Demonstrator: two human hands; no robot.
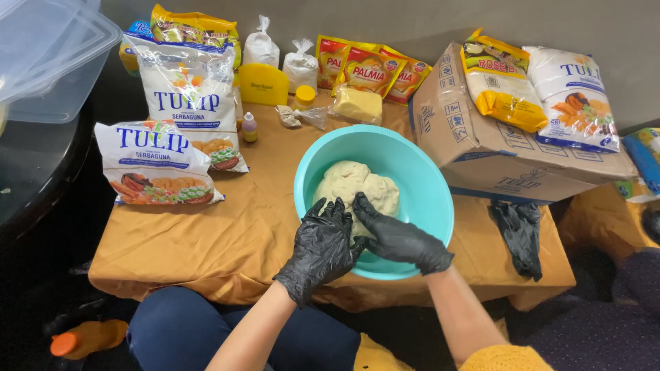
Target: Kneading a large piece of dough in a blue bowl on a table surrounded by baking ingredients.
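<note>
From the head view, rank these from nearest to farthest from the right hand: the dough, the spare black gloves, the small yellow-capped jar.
Measured from the right hand:
1. Dough: under its fingers, in the teal bowl.
2. Spare black gloves: on the cloth to the right, below the cardboard box.
3. Small yellow-capped jar: far back, beyond the bowl.

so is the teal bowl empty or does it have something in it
Not empty: the teal bowl holds a pale dough lump.

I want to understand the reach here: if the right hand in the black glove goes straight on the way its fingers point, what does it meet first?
The right hand points up-left, fingers already on the dough in the turquoise bowl. It would press into the dough first; depth is hard to judge.
</note>
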